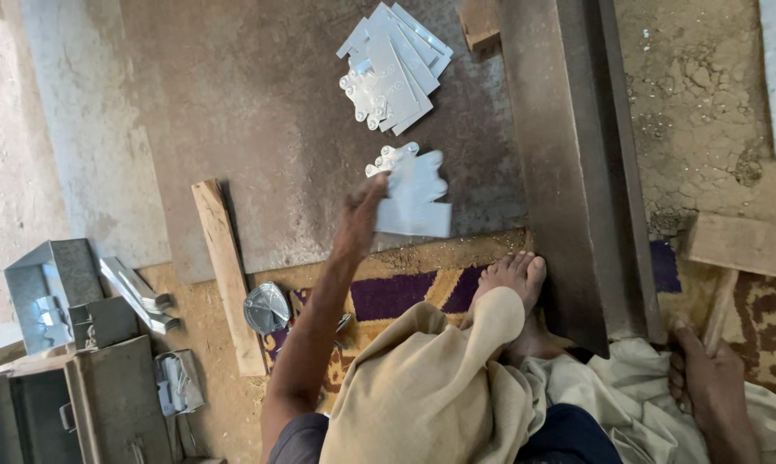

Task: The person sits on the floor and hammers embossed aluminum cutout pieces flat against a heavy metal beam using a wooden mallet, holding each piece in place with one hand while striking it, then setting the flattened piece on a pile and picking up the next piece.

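Sheet metal, pale and shiny, fills my left hand (359,225): a flat cut piece (413,196) with a scalloped, lobed top edge and a square lower corner. My fingers are closed on its left edge, and the piece is blurred, so its outline is hard to read. It sits over the near edge of the brown board (259,129) that lies on the floor, a rough, speckled sheet with a worn, dusty surface.

Farther up the board, towards its far edge, lies a fanned stack of similar cut pieces (394,69), overlapping flat strips with lobed ends. A small wooden block (479,21) sits just beside them, cut off by the top of the picture.

A thin wooden batten (226,273) lies slanted across the board's near left corner. A long dark beam (568,163) runs along the board's right edge, and my bare foot (512,288) rests against its near end on a purple and tan patterned mat (405,292).

My right hand (706,382) is curled shut around a wooden handle (721,309); what the handle belongs to is hidden.

At the left, grey metal boxes (53,288) and folded metal channels (137,296) stand on the floor, partly cut off. A round shiny metal piece (267,308) lies near the batten's lower end.
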`<act>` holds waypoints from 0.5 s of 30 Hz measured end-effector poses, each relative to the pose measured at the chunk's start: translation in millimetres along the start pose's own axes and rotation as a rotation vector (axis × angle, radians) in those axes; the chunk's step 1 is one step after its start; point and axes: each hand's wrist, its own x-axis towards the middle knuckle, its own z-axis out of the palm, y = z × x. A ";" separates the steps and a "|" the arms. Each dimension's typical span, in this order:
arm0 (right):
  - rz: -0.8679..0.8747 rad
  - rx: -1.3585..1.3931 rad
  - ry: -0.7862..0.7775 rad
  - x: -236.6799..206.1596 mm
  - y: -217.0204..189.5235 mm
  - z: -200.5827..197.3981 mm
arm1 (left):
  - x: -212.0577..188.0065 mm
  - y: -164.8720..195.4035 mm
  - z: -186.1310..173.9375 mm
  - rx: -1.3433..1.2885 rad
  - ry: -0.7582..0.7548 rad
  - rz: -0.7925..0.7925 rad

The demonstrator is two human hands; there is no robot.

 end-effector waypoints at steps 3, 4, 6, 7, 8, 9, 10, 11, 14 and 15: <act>0.018 -0.047 0.038 1.5 -1.6 2.0 | 13.1 -46.3 -19.0 0.537 0.391 0.155; 0.039 -0.059 0.038 1.9 -2.4 2.1 | 13.3 -63.8 -20.4 0.539 0.409 0.099; 0.066 -0.060 0.053 2.1 -4.6 1.9 | 24.3 -85.4 -20.3 0.535 0.436 0.017; 0.077 -0.030 0.045 1.8 -5.7 1.5 | 29.6 -90.9 -21.1 0.588 0.439 0.067; 0.089 -0.006 0.036 1.4 -7.5 0.9 | 35.1 -92.2 -22.7 0.638 0.444 0.111; 0.096 0.028 0.024 1.0 -9.0 0.7 | 44.6 -87.6 -24.9 0.692 0.452 0.166; 0.094 0.009 0.023 0.4 -11.0 0.5 | 57.2 -77.3 -26.7 0.704 0.419 0.203; 0.099 -0.013 0.022 -0.2 -12.8 0.4 | 72.0 -64.3 -28.9 0.718 0.383 0.233; 0.135 -0.066 0.039 -1.8 -17.4 1.7 | 121.8 -21.6 -30.3 0.894 0.299 0.578; 0.151 -0.082 0.050 -2.1 -18.5 2.4 | 139.6 -6.1 -26.5 0.907 0.251 0.612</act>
